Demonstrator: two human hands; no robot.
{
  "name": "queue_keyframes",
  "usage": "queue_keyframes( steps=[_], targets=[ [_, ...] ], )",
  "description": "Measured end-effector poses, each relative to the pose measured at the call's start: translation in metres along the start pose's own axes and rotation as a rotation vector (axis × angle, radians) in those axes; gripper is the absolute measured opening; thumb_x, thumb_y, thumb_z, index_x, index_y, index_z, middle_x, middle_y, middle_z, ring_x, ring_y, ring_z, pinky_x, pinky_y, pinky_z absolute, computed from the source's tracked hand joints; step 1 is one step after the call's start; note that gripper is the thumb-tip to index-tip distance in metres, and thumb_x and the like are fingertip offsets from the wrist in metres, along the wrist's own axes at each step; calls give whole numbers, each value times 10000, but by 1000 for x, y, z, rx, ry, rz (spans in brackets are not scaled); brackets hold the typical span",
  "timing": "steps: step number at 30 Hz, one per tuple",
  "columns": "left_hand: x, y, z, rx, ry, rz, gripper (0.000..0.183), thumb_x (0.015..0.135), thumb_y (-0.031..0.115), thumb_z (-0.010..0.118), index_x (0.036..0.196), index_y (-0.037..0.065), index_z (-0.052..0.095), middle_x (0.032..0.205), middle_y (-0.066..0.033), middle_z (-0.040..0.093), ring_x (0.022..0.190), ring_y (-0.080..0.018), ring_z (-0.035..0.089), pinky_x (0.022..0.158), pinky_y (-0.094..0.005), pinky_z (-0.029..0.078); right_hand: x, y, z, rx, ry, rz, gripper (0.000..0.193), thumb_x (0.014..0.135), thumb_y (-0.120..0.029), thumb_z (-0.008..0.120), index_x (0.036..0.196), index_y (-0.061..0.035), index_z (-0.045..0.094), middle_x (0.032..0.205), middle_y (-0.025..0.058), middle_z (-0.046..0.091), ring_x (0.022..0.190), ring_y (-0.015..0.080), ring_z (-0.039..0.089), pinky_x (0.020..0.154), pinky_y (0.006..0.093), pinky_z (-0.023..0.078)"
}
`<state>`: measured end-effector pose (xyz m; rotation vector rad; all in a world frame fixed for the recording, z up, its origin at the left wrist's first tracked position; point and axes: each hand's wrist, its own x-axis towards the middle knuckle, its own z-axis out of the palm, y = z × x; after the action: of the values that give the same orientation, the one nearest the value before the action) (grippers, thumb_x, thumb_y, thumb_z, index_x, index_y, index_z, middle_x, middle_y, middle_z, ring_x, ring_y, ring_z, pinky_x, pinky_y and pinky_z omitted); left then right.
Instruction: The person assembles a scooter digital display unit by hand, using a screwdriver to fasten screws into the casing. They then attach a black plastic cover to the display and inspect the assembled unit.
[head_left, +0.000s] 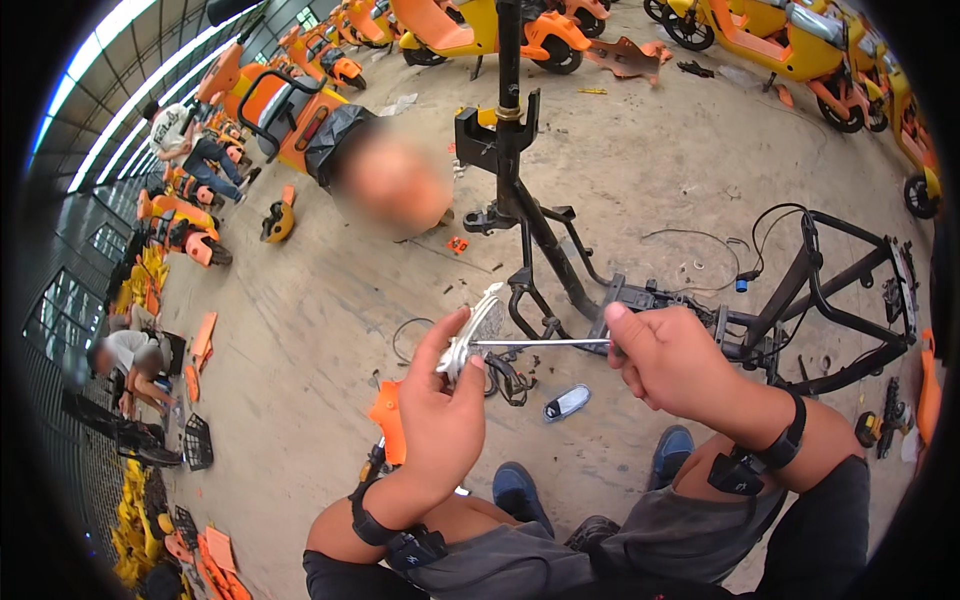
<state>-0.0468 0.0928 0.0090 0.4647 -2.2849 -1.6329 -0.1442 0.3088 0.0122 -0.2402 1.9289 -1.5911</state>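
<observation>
My left hand (436,430) is closed on a small white curved part (482,318), held up between thumb and fingers. Its exact kind is unclear. In my right hand (672,362) is a screwdriver (548,343), its handle hidden inside the fist. The long metal shaft points left, level, and its tip meets the white part close to my left thumb; whether it sits in a screw does not show. Just beyond both hands stands a bare black scooter frame (548,240), with its steering post upright and its rear section stretching right.
An orange panel (388,420) lies beside my left wrist, and a pale oval piece (568,403) is on the floor before my feet. A cordless drill (868,430) lies right. Yellow-orange scooters (790,55) line the back. A helmet (277,222) and two people are left.
</observation>
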Motion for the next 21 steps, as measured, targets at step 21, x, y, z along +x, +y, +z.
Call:
queue_keyframes(
  steps=[21],
  targets=[
    [-5, -4, -3, -432, -107, -260, 492, 974, -50, 550, 1451, 0, 442, 1444, -118, 541, 1226, -236, 609, 1007, -392, 542, -29, 0, -3, -483, 141, -731, 310, 998, -141, 618, 1266, 2, 559, 1046, 185, 648, 854, 292, 651, 740, 361, 526]
  ],
)
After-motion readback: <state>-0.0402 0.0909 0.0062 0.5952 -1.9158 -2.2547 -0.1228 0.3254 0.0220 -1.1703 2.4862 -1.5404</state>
